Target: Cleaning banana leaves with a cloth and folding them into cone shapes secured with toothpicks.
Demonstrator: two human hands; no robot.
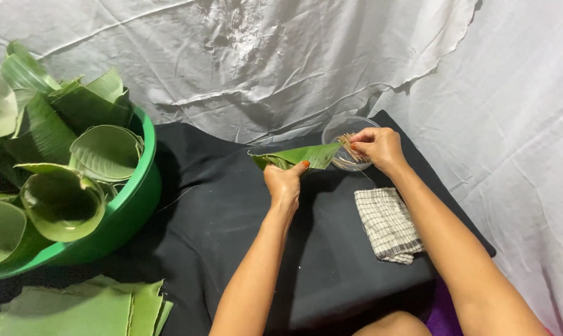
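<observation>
Folded banana leaf piece [300, 155] — deep green, paler along one fold.
Thumbnail on left hand [284, 185] — orange-red polish.
Small sticks [350, 147] in clear glass bowl [337, 127] — pale tan.
Folded cloth [387, 224] — off-white with a fine dark grid check.
Ground cloth [232, 211] — plain black.
Basin [135, 199] — bright green; rolled leaf cups [64, 202] inside — lighter green, finely ribbed.
Flat leaf stack [88, 308] — matte green.
Backdrop sheet [294, 56] — white, creased.

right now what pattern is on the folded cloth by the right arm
A dark grid check on white, on the folded cloth; the head view shows it best.
</observation>
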